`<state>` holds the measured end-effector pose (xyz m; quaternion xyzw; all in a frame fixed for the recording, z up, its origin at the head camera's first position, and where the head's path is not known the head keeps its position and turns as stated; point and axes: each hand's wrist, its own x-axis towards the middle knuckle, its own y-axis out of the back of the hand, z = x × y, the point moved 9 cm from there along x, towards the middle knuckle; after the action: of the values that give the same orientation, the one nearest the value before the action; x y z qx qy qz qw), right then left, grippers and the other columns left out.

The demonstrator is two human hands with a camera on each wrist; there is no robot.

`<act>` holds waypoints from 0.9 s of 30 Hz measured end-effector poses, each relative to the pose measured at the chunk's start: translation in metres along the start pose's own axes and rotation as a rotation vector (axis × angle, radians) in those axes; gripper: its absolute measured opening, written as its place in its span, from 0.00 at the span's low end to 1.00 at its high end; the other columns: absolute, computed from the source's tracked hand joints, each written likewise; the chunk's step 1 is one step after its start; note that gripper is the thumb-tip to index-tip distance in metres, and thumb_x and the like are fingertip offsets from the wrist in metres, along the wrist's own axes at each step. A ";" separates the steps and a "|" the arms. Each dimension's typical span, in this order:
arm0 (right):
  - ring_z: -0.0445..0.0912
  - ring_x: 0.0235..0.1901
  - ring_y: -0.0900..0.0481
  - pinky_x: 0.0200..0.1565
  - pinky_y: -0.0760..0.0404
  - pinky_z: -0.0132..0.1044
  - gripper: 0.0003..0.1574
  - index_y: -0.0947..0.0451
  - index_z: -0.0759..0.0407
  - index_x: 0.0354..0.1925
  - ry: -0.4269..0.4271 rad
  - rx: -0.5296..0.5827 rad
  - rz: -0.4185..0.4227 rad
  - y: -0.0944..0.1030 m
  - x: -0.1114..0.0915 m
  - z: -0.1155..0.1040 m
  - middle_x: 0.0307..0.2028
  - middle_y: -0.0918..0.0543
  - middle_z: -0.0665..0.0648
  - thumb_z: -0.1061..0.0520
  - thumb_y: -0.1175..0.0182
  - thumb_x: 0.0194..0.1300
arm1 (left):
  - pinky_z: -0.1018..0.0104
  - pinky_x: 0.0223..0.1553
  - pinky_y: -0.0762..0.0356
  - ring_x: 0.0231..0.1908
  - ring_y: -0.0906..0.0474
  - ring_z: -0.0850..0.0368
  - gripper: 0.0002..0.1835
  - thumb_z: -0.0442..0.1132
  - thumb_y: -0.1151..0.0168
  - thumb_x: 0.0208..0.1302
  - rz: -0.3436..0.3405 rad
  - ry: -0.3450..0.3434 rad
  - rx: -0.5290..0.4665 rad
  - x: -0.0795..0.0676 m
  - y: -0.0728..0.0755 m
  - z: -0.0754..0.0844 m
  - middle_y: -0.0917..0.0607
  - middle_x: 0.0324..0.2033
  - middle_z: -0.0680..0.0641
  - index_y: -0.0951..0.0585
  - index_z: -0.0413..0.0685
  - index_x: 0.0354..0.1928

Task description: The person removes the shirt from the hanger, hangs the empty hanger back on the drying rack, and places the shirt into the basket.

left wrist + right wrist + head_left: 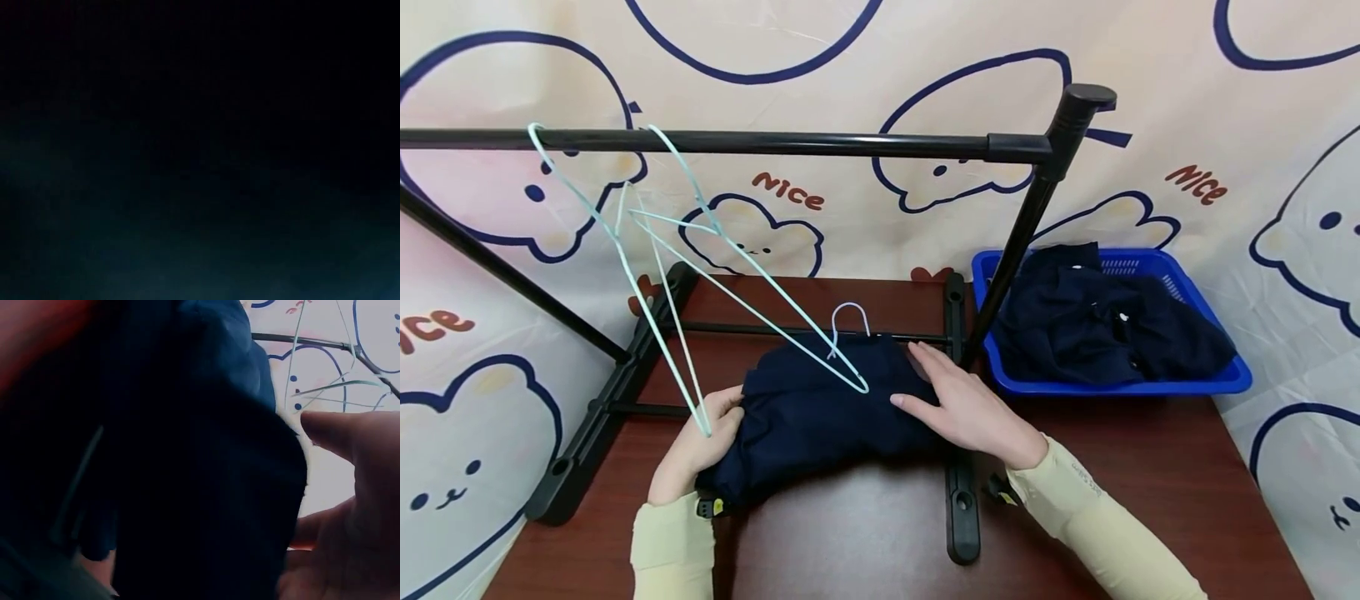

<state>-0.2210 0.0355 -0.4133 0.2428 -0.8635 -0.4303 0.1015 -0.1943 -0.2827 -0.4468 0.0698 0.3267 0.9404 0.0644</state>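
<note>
Garment [835, 421], between left hand [697, 448] and right hand [967, 406]

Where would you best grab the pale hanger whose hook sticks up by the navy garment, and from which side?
Probably by the hook, coming from above and the right: it shows above the navy garment, which hides the hanger's lower part. The right hand is on that side, while a mint hanger hangs toward the left.

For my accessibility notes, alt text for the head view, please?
Left hand grips a navy garment, right hand at its other side, a white hook at its top; two hangers hang from a black rack beside a basket of clothing.
</note>
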 end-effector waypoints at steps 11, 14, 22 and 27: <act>0.53 0.71 0.35 0.68 0.36 0.49 0.51 0.47 0.59 0.80 -0.063 0.042 -0.145 -0.047 0.016 0.021 0.74 0.36 0.61 0.33 0.44 0.73 | 0.36 0.59 0.33 0.61 0.30 0.30 0.29 0.24 0.53 0.70 0.097 0.089 0.134 0.006 0.000 -0.002 0.31 0.66 0.29 0.33 0.39 0.73; 0.53 0.68 0.30 0.66 0.32 0.49 0.47 0.45 0.60 0.79 -0.076 0.049 -0.132 -0.054 0.021 0.024 0.72 0.33 0.62 0.38 0.43 0.75 | 0.36 0.58 0.31 0.61 0.27 0.31 0.26 0.30 0.57 0.74 0.035 0.152 0.216 0.011 -0.009 -0.009 0.25 0.65 0.31 0.32 0.39 0.73; 0.53 0.67 0.29 0.65 0.32 0.50 0.35 0.35 0.65 0.73 -0.056 0.195 -0.005 -0.048 0.028 0.031 0.68 0.27 0.63 0.54 0.41 0.74 | 0.37 0.52 0.27 0.53 0.21 0.33 0.24 0.32 0.59 0.74 0.065 0.152 0.242 0.024 -0.019 -0.013 0.18 0.56 0.34 0.24 0.39 0.67; 0.48 0.62 0.24 0.62 0.28 0.48 0.27 0.26 0.59 0.68 -0.005 0.265 0.022 -0.035 0.023 0.031 0.62 0.20 0.55 0.58 0.42 0.74 | 0.40 0.45 0.25 0.46 0.17 0.37 0.23 0.32 0.57 0.73 0.121 0.115 0.224 0.025 -0.023 -0.006 0.15 0.52 0.36 0.19 0.43 0.64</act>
<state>-0.2409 0.0276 -0.4608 0.2434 -0.9156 -0.3120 0.0712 -0.2182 -0.2641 -0.4633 0.0422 0.4279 0.9027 -0.0191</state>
